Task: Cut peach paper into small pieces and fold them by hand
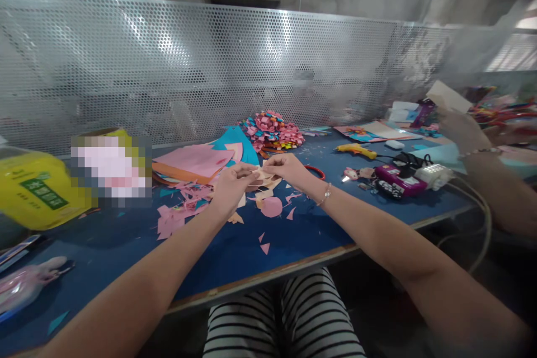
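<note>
My left hand and my right hand meet above the blue table, both pinching a pale peach paper piece between them. More peach cut-outs lie just under the hands. A round pink paper piece and pink scraps are scattered on the table beside my left hand. A thin bracelet sits on my right wrist.
Sheets of pink, orange and blue paper are stacked behind my hands, with a heap of folded coloured paper further back. A yellow glue gun, a red ring and a magenta device lie right. Another person's arm reaches in at far right. A yellow bag sits left.
</note>
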A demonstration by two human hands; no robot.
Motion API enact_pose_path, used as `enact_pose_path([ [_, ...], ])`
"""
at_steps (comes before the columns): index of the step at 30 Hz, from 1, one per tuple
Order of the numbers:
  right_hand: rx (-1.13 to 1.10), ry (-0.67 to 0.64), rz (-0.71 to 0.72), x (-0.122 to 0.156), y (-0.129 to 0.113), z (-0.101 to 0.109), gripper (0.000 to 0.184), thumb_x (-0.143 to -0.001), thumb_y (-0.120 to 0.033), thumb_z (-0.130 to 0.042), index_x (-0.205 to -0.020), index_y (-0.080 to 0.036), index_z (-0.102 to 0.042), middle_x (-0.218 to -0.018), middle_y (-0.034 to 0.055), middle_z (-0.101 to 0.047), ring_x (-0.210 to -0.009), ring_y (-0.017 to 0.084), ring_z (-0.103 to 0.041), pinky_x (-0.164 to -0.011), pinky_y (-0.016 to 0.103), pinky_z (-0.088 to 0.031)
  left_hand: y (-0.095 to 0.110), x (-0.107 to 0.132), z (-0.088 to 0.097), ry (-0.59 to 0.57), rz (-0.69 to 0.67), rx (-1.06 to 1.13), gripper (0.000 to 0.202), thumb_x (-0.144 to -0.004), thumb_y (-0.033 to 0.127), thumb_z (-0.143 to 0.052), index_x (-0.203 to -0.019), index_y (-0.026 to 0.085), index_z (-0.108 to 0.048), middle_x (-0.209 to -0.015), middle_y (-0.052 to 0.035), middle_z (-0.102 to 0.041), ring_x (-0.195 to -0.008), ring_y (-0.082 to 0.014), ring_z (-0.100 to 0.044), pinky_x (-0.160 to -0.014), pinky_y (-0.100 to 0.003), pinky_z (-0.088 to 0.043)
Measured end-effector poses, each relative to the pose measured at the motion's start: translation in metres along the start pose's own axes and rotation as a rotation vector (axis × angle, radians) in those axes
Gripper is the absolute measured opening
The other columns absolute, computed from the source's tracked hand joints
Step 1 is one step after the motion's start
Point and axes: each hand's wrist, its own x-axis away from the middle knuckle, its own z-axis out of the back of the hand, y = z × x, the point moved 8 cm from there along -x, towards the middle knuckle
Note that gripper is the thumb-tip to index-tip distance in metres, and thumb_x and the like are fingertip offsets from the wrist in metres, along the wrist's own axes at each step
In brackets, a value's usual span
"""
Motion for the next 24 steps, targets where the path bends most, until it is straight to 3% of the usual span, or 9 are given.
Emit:
enact_pose_path([
  [7,-0.064,0.009,-0.064,-0.004,0.005,0.010,0.020,-0.060,-0.031,-0.067,-0.064,-0.012,-0.063,-0.052,-0.0012,-0.054,-0.048,0.006,-0.048,-0.050,0.020,-0.043,-0.005,-0.003,0.005,0.019,0.027,0.017,0.029,-0.054,0.030,-0.074,-0.076,0.016,-0.061,-0.068,-0.0026,-0.066,-0.060,-0.0169,-0.065,-0.057,-0.026,-0.050],
  [12,0.175,-0.024,0.062,-0.006,-0.002,0.009,0.017,-0.067,-0.030,-0.060,-0.065,-0.013,-0.062,-0.054,-0.0012,-0.055,-0.050,0.007,-0.049,-0.052,0.021,-0.039,-0.007,-0.004,0.003,-0.007,0.066,-0.016,0.028,-0.053,0.029,-0.073,-0.075,0.015,-0.061,-0.064,-0.0007,-0.063,-0.061,-0.0166,-0.065,-0.057,-0.025,-0.049],
  [17,0.316,-0.055,0.131,-0.004,-0.011,0.005,0.020,-0.071,-0.033,-0.056,-0.067,-0.014,-0.060,-0.059,-0.0002,-0.056,-0.054,0.008,-0.050,-0.053,0.021,-0.039,-0.005,-0.007,0.004,0.030,-0.010,-0.086,0.022,-0.056,0.034,-0.070,-0.062,0.015,-0.060,-0.057,0.0007,-0.059,-0.055,-0.0131,-0.060,-0.053,-0.023,-0.049],
  [20,0.386,-0.011,0.131,-0.005,-0.017,0.017,0.022,-0.079,-0.032,-0.047,-0.074,-0.014,-0.060,-0.070,0.0046,-0.061,-0.064,0.012,-0.057,-0.061,0.024,-0.044,-0.005,-0.009,0.009,0.057,-0.052,-0.115,0.021,-0.057,0.034,-0.069,-0.060,0.015,-0.059,-0.056,0.0011,-0.059,-0.055,-0.0124,-0.059,-0.053,-0.023,-0.048],
  [22,0.667,0.124,0.074,-0.004,-0.016,0.038,0.028,-0.083,-0.030,-0.040,-0.075,-0.013,-0.060,-0.077,0.0106,-0.063,-0.073,0.017,-0.059,-0.067,0.028,-0.044,-0.004,-0.010,0.013,0.079,-0.068,-0.129,0.021,-0.059,0.034,-0.068,-0.061,0.016,-0.059,-0.057,0.0011,-0.059,-0.055,-0.0118,-0.059,-0.052,-0.022,-0.047],
  [24,1.033,0.134,-0.058,-0.002,-0.006,0.053,0.019,-0.074,-0.027,-0.054,-0.080,-0.010,-0.061,-0.091,0.0184,-0.062,-0.086,0.025,-0.058,-0.073,0.032,-0.043,-0.003,-0.010,0.017,0.104,-0.074,-0.123,0.021,-0.059,0.034,-0.068,-0.062,0.015,-0.058,-0.058,0.0011,-0.058,-0.055,-0.0114,-0.059,-0.051,-0.020,-0.045],
])
